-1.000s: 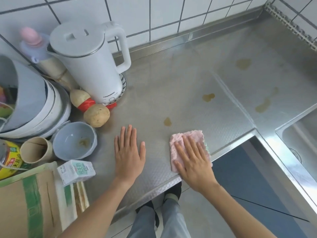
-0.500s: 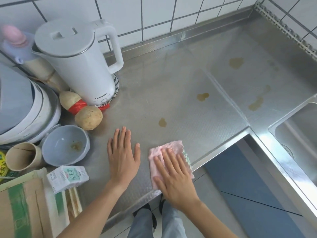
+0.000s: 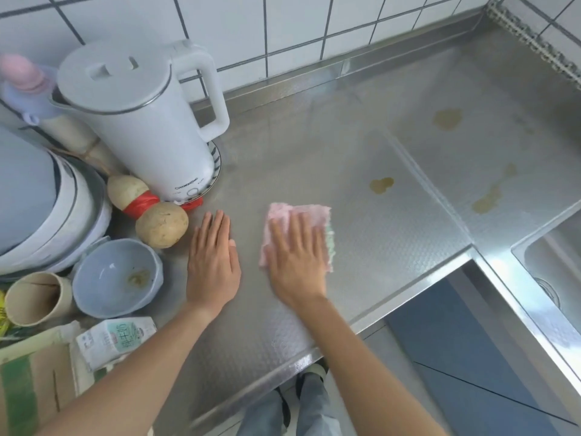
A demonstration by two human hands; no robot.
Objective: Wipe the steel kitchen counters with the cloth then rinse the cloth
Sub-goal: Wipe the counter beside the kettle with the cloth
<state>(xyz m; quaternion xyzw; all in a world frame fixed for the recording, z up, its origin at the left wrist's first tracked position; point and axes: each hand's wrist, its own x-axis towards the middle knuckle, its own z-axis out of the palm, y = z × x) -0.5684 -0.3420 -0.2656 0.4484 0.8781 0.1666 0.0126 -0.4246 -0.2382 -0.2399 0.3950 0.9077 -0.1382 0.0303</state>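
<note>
Wiping is in hand: the pink cloth point(image 3: 298, 212) is pressed flat on the steel counter point(image 3: 361, 247) under the spread fingers of the right hand point(image 3: 297, 256), the left hand point(image 3: 212, 265) is laid open beside it, and the brown stains point(image 3: 381, 185) ahead probably call for an outward stroke.

White tiled wall point(image 3: 283, 29), blue cabinets point(image 3: 465, 350)

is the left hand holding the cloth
No, the left hand lies flat and bare on the counter; the pink cloth sits under the right hand.
</note>
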